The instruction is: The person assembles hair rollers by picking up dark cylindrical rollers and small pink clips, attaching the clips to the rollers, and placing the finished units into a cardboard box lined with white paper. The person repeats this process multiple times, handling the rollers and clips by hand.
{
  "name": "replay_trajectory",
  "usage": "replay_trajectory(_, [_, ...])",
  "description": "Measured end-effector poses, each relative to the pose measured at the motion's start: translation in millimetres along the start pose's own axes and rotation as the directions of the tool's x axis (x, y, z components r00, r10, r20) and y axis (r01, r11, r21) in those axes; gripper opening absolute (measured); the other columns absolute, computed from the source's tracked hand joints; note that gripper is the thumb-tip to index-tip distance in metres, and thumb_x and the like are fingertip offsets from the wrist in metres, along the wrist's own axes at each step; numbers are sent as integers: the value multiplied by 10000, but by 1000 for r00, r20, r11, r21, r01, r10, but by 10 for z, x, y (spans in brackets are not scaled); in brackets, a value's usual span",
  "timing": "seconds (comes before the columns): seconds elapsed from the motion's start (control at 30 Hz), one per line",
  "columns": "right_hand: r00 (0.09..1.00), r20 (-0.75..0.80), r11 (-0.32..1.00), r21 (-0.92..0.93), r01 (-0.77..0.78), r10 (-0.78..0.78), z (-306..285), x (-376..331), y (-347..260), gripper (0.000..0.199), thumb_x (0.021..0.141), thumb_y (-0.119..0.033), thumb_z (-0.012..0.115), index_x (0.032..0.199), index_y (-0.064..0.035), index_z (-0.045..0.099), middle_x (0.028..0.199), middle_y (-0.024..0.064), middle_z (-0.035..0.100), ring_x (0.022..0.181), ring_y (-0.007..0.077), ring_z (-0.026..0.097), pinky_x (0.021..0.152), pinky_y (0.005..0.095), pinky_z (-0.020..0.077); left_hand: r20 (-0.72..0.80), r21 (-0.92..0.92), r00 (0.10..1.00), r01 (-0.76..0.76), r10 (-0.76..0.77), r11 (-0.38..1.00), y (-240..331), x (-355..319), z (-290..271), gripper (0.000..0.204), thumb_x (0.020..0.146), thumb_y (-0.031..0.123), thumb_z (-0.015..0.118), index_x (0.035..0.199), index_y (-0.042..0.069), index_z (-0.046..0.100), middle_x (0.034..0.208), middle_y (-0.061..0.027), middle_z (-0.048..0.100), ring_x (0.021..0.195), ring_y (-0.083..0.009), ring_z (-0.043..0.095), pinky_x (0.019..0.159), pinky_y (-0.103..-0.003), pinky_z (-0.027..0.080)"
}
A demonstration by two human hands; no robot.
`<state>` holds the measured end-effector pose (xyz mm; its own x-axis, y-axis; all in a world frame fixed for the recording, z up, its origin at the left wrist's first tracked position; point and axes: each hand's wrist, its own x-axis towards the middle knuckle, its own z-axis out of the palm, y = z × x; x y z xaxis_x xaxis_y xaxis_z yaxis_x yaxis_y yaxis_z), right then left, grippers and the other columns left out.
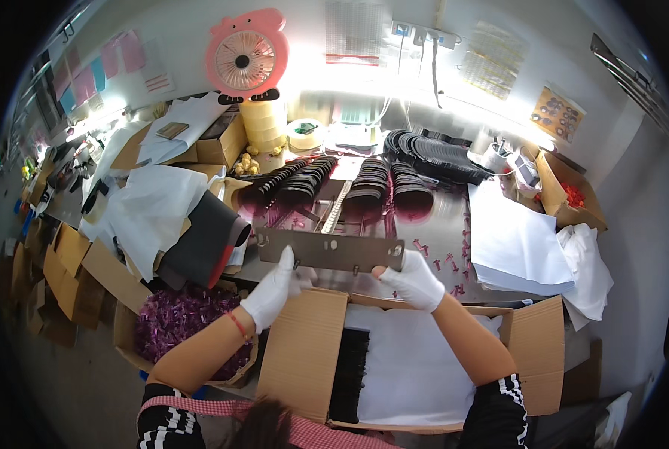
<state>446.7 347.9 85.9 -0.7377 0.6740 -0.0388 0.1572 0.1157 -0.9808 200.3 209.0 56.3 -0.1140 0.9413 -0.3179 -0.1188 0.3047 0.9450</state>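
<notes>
In white gloves, both my hands hold up a long flat grey metal plate (327, 250) with a few slots and short pegs, level above the front edge of the bench. My left hand (273, 290) grips its left part near the lower edge. At the right end, my right hand (417, 281) has hold of it, with a bare thumb tip showing. Just behind the plate are rows of dark tinted lens-like pieces (366, 196), standing close together. An open cardboard box (304, 352) below my hands holds a white sheet (417, 367) and black pieces along its left side.
A box of purple plastic bits (192, 329) stands at left. White paper sheets (518, 239) lie at right, by scattered purple bits (450, 262). Behind are a pink fan (246, 56), yellow tape rolls (263, 126) and a curved row of black pieces (432, 153).
</notes>
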Motion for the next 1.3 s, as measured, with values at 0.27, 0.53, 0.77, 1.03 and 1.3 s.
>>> replay_trajectory(0.27, [999, 0, 993, -108, -38, 38, 548, 305, 630, 382, 906, -59, 674, 1273, -51, 571, 981, 12, 678, 858, 69, 583, 808, 249, 495, 161, 907, 625, -399, 763, 135, -154, -61, 316, 432, 743, 74, 716, 1131, 57, 527, 1137, -140, 553, 1112, -355, 506, 976, -465, 405])
replay_trajectory(0.53, [975, -3, 603, -786, 136, -224, 387, 645, 922, 278, 847, -265, 699, 1042, -67, 697, 1067, 130, 671, 1006, 303, 605, 920, 425, 467, 10, 947, 647, -252, 762, 201, -491, 677, 114, 337, 743, 7, 686, 1062, 27, 579, 1143, -145, 567, 1094, -354, 534, 960, -440, 427])
replay_trajectory(0.77, [1000, 0, 882, -471, -21, 24, 19, 390, 945, 587, 888, -280, 618, 1392, -17, 472, 1330, 162, 549, 1195, 300, 523, 1027, 388, 414, 213, 901, 676, -416, 705, 126, -439, 659, -64, 204, 777, 84, 715, 941, 7, 620, 1268, -189, 566, 1245, -380, 508, 999, -441, 460])
replay_trajectory(1.03, [943, -330, 766, 617, 179, 45, 160, 896, 1081, 807, 1024, -529, 388, 1575, -42, 55, 1652, 105, 83, 1511, 219, 131, 1220, 360, 137, 483, 873, 789, -467, 380, -140, -142, 866, -115, 277, 848, 261, 665, 770, -2, 633, 941, -198, 671, 1316, -454, 432, 1104, -511, 339])
replay_trajectory(1.3, [765, -635, 795, 410, 447, -103, 55, 1770, 1504, 665, 1063, -371, 418, 1580, -73, 126, 1610, 72, 215, 1455, 170, 266, 1198, 309, 166, 688, 712, 564, -645, 456, -277, -172, 1051, -252, 278, 824, 276, 681, 953, 33, 641, 1041, -163, 652, 1275, -334, 499, 1150, -479, 311])
